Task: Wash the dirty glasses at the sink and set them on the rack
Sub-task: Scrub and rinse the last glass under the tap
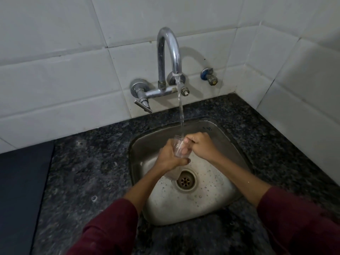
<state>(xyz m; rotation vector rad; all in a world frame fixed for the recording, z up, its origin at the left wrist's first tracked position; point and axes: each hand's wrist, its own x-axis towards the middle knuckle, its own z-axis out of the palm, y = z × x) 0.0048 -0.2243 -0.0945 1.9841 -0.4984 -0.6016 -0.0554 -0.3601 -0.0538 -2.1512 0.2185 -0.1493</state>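
glass [181,149] blurred, right hand [199,146] fingers inside

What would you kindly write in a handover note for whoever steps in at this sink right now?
Left hand: wrapped around the small clear drinking glass, holding it over the square steel sink.
Right hand: at the glass's rim, fingers appearing to rub inside it.
The curved chrome tap is running; its stream falls onto the glass and hands.
Done: this glass is mid-rinse.
Left: finish rinsing, set it on the rack, then shut the tap. No rack or other glasses are in view, so find them first.
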